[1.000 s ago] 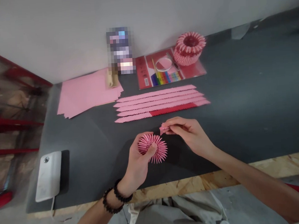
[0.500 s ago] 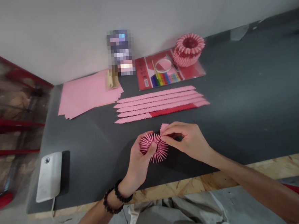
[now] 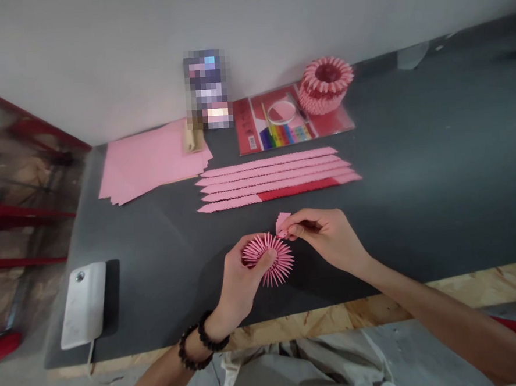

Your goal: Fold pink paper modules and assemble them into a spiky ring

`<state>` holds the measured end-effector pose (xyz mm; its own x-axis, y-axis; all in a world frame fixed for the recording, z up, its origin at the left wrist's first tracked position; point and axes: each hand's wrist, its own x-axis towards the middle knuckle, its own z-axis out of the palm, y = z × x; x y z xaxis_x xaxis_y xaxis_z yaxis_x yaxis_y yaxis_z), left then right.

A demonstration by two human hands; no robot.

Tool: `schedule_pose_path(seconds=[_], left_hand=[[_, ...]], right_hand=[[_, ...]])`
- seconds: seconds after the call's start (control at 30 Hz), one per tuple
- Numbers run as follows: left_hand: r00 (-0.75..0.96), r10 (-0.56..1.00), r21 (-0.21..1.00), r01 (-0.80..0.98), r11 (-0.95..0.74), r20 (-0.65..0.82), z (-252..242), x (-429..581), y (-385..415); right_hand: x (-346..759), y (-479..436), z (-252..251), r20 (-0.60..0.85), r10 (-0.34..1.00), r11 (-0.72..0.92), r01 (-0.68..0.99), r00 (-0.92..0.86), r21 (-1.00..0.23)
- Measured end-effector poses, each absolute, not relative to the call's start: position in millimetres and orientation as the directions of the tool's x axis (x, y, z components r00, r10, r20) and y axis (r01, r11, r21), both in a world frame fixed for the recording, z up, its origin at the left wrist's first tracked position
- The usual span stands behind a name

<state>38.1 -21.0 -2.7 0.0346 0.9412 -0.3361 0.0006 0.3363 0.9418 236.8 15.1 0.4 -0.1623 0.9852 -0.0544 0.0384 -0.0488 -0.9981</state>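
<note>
My left hand (image 3: 241, 281) is closed around a round, spiky pink paper ring (image 3: 271, 259) made of many folded pieces, with the thumb pressed on its centre. My right hand (image 3: 326, 238) pinches a small folded pink paper piece (image 3: 281, 222) just above the ring's upper right edge; whether the piece touches the ring is unclear. Both hands hover over the dark grey table mat (image 3: 415, 195) near its front edge.
Rows of stacked pink and red folded pieces (image 3: 278, 177) lie behind the hands. Pink paper sheets (image 3: 151, 159) lie at back left. A red packet (image 3: 288, 121) and a finished pink paper bowl (image 3: 325, 84) sit at the back. A white device (image 3: 81, 303) rests at left.
My right hand brought the small folded piece in against the ring's upper right edge. My left hand shifted and turned the ring slightly to the right.
</note>
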Motion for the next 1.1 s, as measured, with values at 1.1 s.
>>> schedule_pose_path(seconds=[1.1], left_hand=[[0.082, 0.916, 0.919, 0.058, 0.39, -0.393, 3.0, 37.0, -19.0]], right_hand=[[233.4, 13.7, -1.4, -0.154, 0.973, -0.149, 0.042, -0.173, -0.988]])
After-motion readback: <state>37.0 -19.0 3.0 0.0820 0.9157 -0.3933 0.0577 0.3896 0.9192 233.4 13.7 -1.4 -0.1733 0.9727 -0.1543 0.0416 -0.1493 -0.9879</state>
